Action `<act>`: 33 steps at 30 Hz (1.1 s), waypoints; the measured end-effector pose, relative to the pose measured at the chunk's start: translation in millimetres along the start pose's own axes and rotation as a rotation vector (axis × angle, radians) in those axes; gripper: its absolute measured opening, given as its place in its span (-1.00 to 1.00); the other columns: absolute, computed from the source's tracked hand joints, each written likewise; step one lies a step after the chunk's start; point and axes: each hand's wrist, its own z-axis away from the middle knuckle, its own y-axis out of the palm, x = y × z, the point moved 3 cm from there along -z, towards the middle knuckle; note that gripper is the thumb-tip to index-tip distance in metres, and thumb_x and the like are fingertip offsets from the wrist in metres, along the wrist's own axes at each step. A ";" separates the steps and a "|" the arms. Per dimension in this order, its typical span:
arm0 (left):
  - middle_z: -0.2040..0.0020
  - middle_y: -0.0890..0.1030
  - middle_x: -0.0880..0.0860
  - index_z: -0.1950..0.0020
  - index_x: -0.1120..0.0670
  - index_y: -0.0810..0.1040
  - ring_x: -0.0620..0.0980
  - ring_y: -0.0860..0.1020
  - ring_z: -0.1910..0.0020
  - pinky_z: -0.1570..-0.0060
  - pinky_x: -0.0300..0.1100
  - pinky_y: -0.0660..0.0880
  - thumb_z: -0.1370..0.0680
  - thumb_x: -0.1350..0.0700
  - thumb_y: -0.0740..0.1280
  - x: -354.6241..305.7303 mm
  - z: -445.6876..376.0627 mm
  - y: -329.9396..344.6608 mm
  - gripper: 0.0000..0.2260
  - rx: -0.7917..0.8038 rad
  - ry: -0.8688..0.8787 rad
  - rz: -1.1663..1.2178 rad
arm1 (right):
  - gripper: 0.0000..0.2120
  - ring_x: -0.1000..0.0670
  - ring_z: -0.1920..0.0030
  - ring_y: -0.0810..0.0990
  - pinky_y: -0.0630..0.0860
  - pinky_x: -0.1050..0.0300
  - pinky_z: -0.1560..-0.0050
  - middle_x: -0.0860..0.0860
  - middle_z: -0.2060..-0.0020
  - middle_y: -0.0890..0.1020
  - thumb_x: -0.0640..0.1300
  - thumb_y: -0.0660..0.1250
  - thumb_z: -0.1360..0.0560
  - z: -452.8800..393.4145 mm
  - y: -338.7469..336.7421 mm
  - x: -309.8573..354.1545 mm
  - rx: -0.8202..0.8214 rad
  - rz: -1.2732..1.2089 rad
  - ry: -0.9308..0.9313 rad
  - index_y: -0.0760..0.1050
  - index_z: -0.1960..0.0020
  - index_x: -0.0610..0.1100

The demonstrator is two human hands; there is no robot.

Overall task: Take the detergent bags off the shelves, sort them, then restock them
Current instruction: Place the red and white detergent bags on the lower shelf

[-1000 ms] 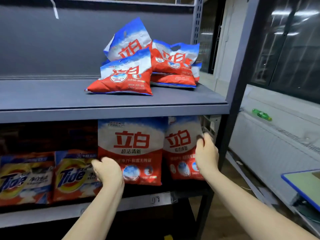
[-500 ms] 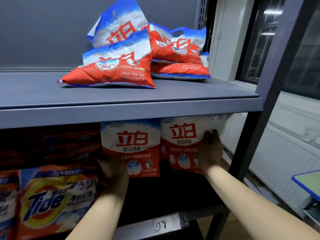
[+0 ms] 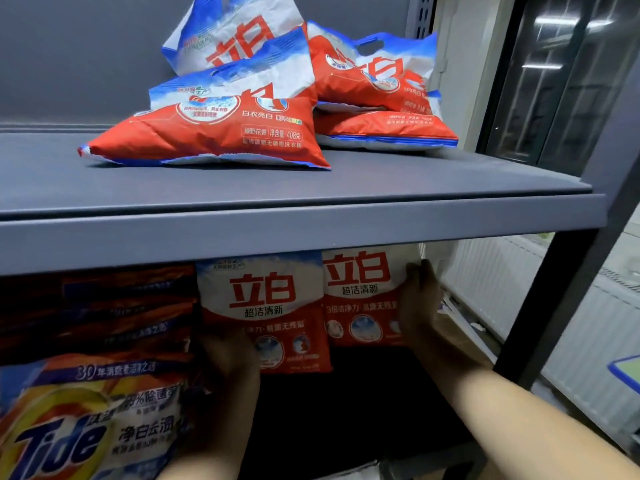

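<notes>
Head view: two shelf levels are seen, with both hands reached into the lower bay under the upper shelf [image 3: 277,233].
Left hand [image 3: 230,358]: placed at the lower-left edge of the left upright bag [image 3: 266,306], at 6 o'clock of frame. Fingers appear wrapped on the bag's edge, but deep shadow hides how far they close; exact grip cannot be told.
Right hand [image 3: 420,299]: laid against the right edge of the right upright bag [image 3: 363,292], at 4 o'clock of centre. Fingers are seen fairly straight, pressed flat on the bag's side rather than curled round it.
Task bags: both red-and-white bags are stood upright side by side, touching, on the lower shelf. A loose pile of same-brand bags [image 3: 242,133] is lain at 12 o'clock on the upper shelf, unsorted.
Neighbours: Tide bags [image 3: 86,427] are stacked at 8 o'clock, just beside the left hand.
Step judged: the two upright bags are being squared up or squeezed together from both sides; whether for lifting out or for restocking cannot be settled from this moment.
Next move calls for: firm inward pressure from both sides if the pair is to be lifted, with clearance kept under the upper shelf lip.
Risk: the soft bags could slump or slip out between the palms.
</notes>
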 end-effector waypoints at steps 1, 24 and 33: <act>-0.29 0.46 0.19 -0.40 0.26 0.32 0.12 0.44 -0.28 -0.12 -0.22 0.32 -0.62 0.22 0.19 3.2 0.6 0.1 -0.65 0.011 0.009 -0.042 | -0.80 0.12 0.23 0.56 0.57 0.06 0.13 0.10 0.23 0.54 -0.12 0.04 -0.65 -5.0 3.7 -3.3 0.008 0.048 -0.026 0.43 -0.04 -0.12; -0.45 -0.43 0.00 -0.53 -0.22 -0.09 0.19 -0.45 -0.41 -0.23 0.32 -0.37 -0.54 -0.24 0.20 56.1 37.6 30.7 -0.33 0.688 0.706 -1.213 | -0.31 -0.18 -0.49 -0.36 0.08 -0.27 -0.43 0.05 -0.53 -0.23 0.03 0.31 -0.53 44.8 -3.4 -92.6 0.595 0.678 -0.200 0.01 -0.52 0.18; -0.55 -0.30 -0.03 -0.53 -0.23 -0.02 0.16 -0.29 -0.51 -0.40 0.37 -0.16 -0.54 -0.17 0.27 47.6 21.9 35.3 -0.34 0.832 0.627 -1.211 | -0.34 -0.21 -0.52 -0.21 0.06 -0.26 -0.45 0.00 -0.55 -0.10 0.10 0.29 -0.52 32.5 -7.0 -73.8 0.681 0.785 -0.162 0.05 -0.52 0.16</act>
